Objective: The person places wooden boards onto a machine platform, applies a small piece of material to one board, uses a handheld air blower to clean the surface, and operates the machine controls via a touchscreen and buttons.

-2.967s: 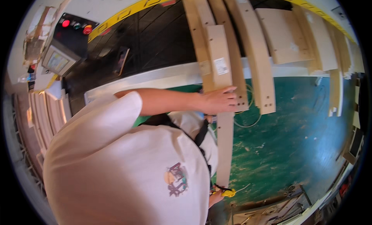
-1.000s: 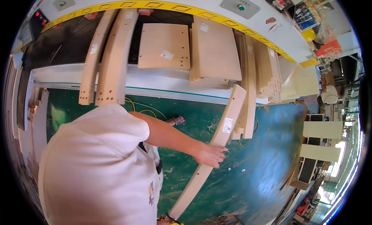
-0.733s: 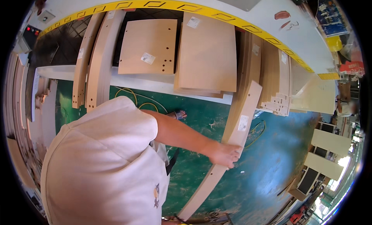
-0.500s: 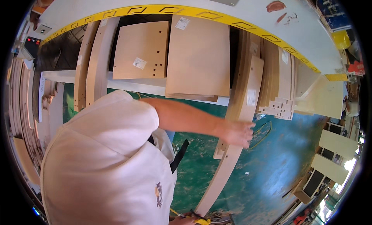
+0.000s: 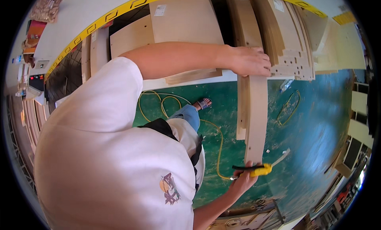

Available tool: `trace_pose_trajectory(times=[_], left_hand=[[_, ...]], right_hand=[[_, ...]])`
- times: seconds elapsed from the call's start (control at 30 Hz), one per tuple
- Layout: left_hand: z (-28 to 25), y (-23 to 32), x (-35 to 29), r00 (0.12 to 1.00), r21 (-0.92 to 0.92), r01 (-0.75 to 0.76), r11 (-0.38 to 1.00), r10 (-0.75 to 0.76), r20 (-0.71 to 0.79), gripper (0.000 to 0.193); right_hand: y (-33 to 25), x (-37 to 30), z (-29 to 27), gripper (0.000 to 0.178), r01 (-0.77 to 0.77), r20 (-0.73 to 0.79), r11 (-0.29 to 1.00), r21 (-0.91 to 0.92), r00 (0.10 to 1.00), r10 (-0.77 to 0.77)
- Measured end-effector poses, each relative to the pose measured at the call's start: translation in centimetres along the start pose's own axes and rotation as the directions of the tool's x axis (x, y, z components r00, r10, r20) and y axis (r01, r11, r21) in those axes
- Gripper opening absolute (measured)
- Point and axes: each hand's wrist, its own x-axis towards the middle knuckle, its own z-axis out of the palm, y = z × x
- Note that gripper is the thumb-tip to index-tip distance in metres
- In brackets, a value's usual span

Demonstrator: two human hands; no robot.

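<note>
My left hand (image 5: 251, 61) lies across a long pale wooden board (image 5: 256, 115), its fingers bent over the far edge and its thumb side at the near edge. The board juts out over the floor from a stack of similar boards (image 5: 242, 16). At the board's free end my right hand (image 5: 243, 183) is closed round a yellow air blow gun (image 5: 260, 170) with a black lever. Its pale nozzle points away to the right, past the board's end. A yellow hose (image 5: 220, 150) runs from the gun. My right palm is partly hidden.
Flat wooden panels (image 5: 186, 23) and drilled boards (image 5: 291, 43) lie on a bench under a shelf edged in yellow tape (image 5: 131, 8). Hose loops cross the green floor (image 5: 309, 123) near a sandalled foot (image 5: 204, 103). More panels stand at the right.
The view has shifted. My right hand and the blow gun have come up from the lower edge into fuller view. My left hand now wraps the board, where its fingers were spread and blurred before.
</note>
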Motion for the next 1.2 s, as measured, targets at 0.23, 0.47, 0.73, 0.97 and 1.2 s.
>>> trace_pose_trajectory(times=[0.23, 0.47, 0.73, 0.97, 1.2], left_hand=[[4.3, 6.5, 1.5, 0.986, -0.072, -0.044, 0.996, 0.055, 0.159, 0.086], [6.2, 8.9, 5.3, 0.971, 0.04, -0.144, 0.989, 0.134, 0.196, 0.081], [5.5, 13.2, 3.7, 0.988, 0.188, 0.026, 0.982, -0.054, 0.143, 0.084], [13.5, 32.3, -13.0, 0.859, -0.303, 0.419, 0.856, -0.481, -0.172, 0.086], [24.6, 46.9, -45.3, 0.457, -0.271, 0.889, 0.37, -0.765, 0.454, 0.073]], right_hand=[[5.9, -1.3, -4.2, 0.029, 0.014, -0.042, 0.988, -0.155, 0.999, -0.021], [19.9, -11.4, -9.4, 0.017, -0.109, -0.064, 0.981, -0.161, 0.993, 0.1], [29.0, -20.2, -13.3, 0.015, -0.254, -0.063, 0.965, -0.069, 0.966, 0.25], [43.1, -19.9, -19.0, 0.022, -0.034, 0.296, 0.978, -0.204, 0.951, 0.095], [43.2, -18.8, -23.7, 0.022, -0.006, 0.607, 0.817, -0.576, 0.666, 0.433]])
